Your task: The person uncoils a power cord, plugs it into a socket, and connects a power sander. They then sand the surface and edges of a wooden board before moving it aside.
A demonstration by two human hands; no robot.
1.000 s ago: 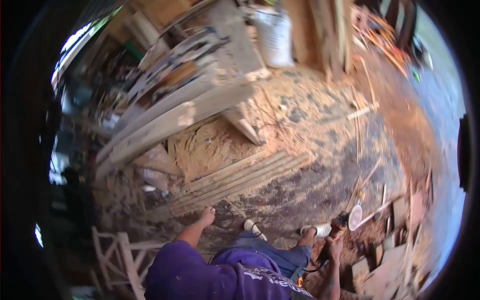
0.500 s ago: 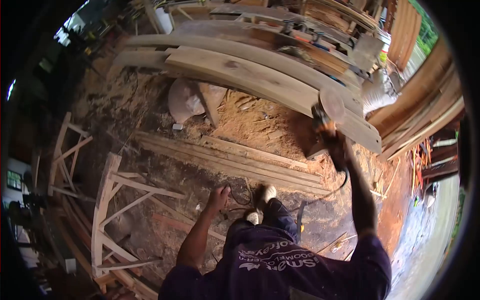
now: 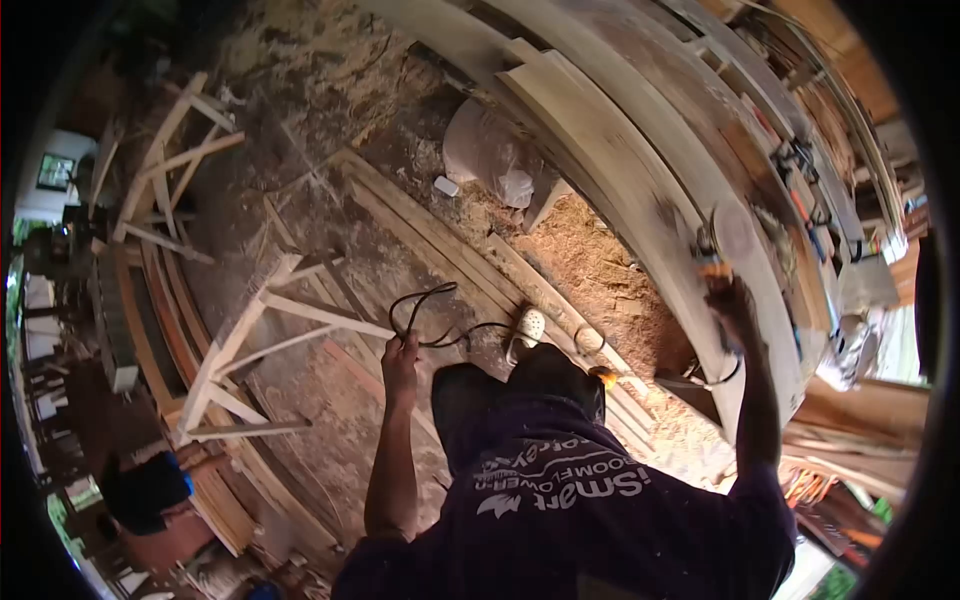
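Note:
My right hand [image 3: 730, 300] is wrapped round an orange and dark power tool [image 3: 712, 262] with a round disc [image 3: 733, 232], held at the long wooden plank [image 3: 640, 170]. Whether the disc touches the wood cannot be made out. In my left hand [image 3: 402, 362], fingers closed, is a black cable [image 3: 425, 292] that hangs in a loop and runs across the floor towards my shoe.
Narrow boards [image 3: 450, 245] lie on the dusty floor beyond my feet. Wooden trestle frames [image 3: 235, 350] stand at the left. A pale sack [image 3: 485, 150] sits under the planks, near sawdust [image 3: 590, 260]. Clamps [image 3: 800, 180] and more timber are at the right.
The view has turned, so the planks now slope down to the right. My right hand and the tool appear further right and lower; my left hand is a little higher, still holding the cable.

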